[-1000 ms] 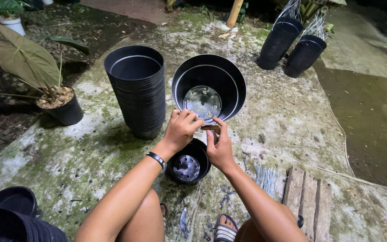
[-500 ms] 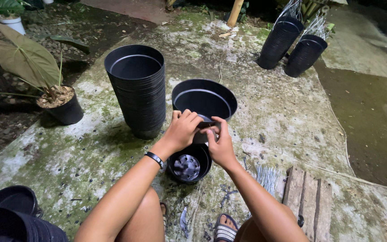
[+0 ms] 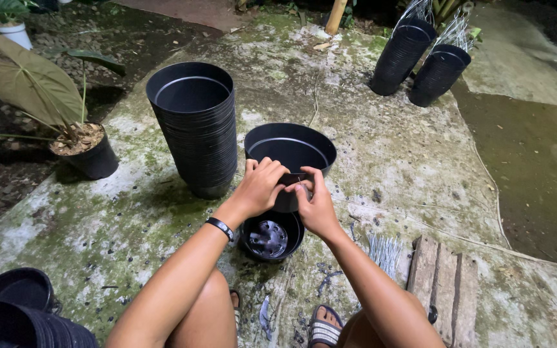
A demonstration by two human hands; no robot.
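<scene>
My left hand [image 3: 260, 185] and my right hand [image 3: 315, 201] both grip the near rim of a black plastic pot [image 3: 289, 153], held upright just above the ground. Right below my hands a smaller black pot [image 3: 271, 237] stands on the mossy concrete, its holed bottom showing. A tall stack of black pots [image 3: 196, 125] stands to the left of the held pot. A black band is on my left wrist.
A potted plant with big leaves [image 3: 77, 138] stands at the left. Two more pot stacks with wire hangers [image 3: 420, 58] are at the back right. A bundle of wires [image 3: 383, 248] and wooden planks [image 3: 443, 283] lie at the right. More black pots [image 3: 14, 309] sit at bottom left.
The held pot has tipped from facing me, inside showing, to nearly upright and has come down lower. Both hands stay on its near rim.
</scene>
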